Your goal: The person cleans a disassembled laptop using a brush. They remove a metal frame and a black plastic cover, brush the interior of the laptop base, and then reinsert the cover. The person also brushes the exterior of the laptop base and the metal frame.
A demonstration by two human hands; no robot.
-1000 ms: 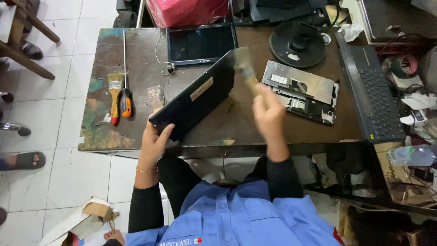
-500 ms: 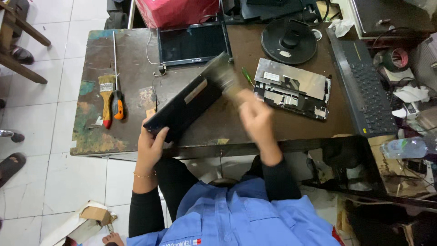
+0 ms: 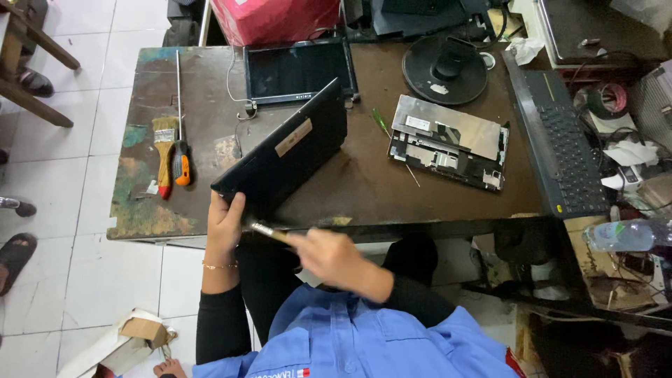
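Head view: we count one laptop, two brushes, one screwdriver. Our left hand has its fingers wrapped round the laptop's near corner, tilted on the table, long axis running near-left to far-right. Our right hand, closed, holds one brush; the other lies left.
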